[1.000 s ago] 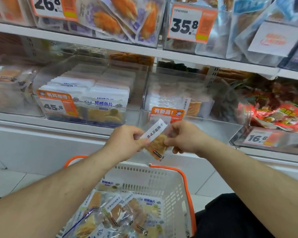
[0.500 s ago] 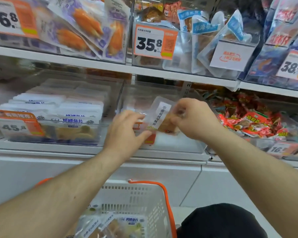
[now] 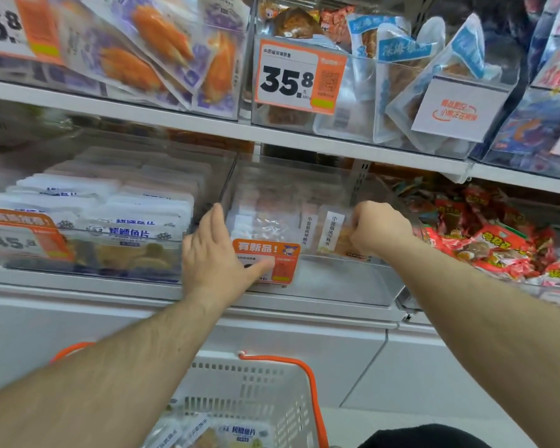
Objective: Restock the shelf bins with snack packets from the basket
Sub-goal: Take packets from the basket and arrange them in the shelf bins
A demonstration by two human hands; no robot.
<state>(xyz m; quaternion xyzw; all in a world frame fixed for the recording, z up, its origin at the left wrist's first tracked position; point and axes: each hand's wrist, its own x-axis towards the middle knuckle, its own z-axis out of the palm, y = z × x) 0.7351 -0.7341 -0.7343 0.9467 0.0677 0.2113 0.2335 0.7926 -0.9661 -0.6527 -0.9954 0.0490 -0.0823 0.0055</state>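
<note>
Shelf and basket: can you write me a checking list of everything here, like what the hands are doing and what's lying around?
Surface: white shelf carrying clear bins.
Job's things: snack packet standing in the middle bin; more packets in the white basket with orange handles below.
Clutter: orange price tag on the bin front; red packets in the right-hand bin; white packets in the left-hand bin.
Grippers: right hand pinches the packet; left hand, fingers straight, rests on the bin's front.
Cables: nothing seen.
Surroundings: upper shelf with 35.8 tag.
</note>
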